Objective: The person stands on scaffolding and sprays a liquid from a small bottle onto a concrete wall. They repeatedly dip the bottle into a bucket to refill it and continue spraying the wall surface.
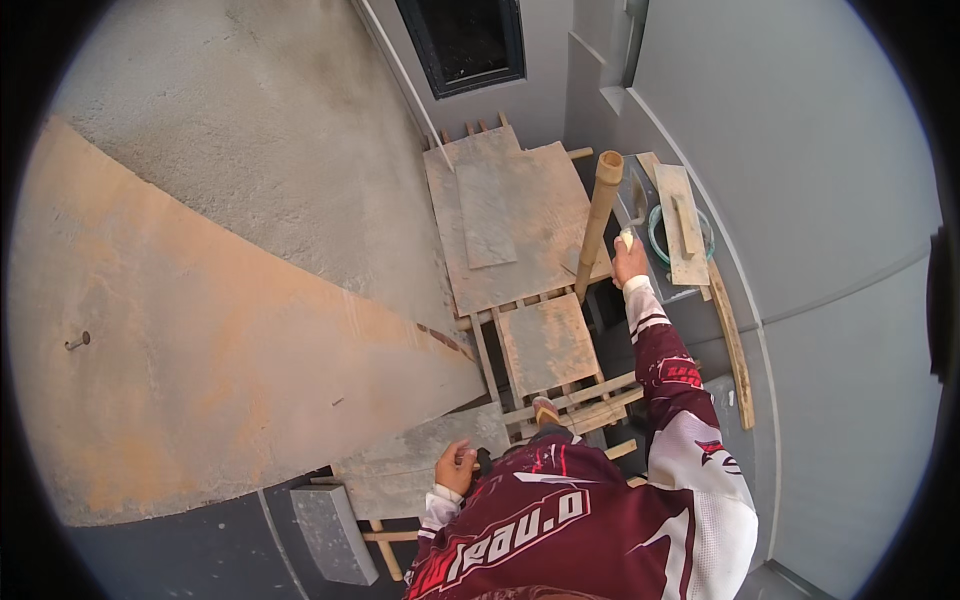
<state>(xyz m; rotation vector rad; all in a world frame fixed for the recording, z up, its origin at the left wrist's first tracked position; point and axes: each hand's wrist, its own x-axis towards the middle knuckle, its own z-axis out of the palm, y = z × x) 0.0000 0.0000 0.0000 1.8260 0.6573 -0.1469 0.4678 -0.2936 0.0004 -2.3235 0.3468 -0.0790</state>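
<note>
My right hand [628, 262] reaches out to the far right, its fingers closed round the pale handle of a trowel [638, 196]. The trowel's grey blade points away from me, over a grey board beside a bucket. Across the top of that bucket, with its teal rim [654, 240], lies a wooden float [683, 225] with a raised handle. An upright bamboo pole [598, 215] stands just left of my right hand. My left hand [457, 468] hangs near my body, fingers loosely bent and apart, with nothing visible in it.
Plywood boards [550, 200] and a smaller board [548, 345] rest on wooden slats ahead, with dark gaps between. A large tan panel [230, 350] with a protruding nail slants at the left. A long batten [735, 350] lies by the grey right wall [830, 200]. A grey block [335, 533] is at lower left.
</note>
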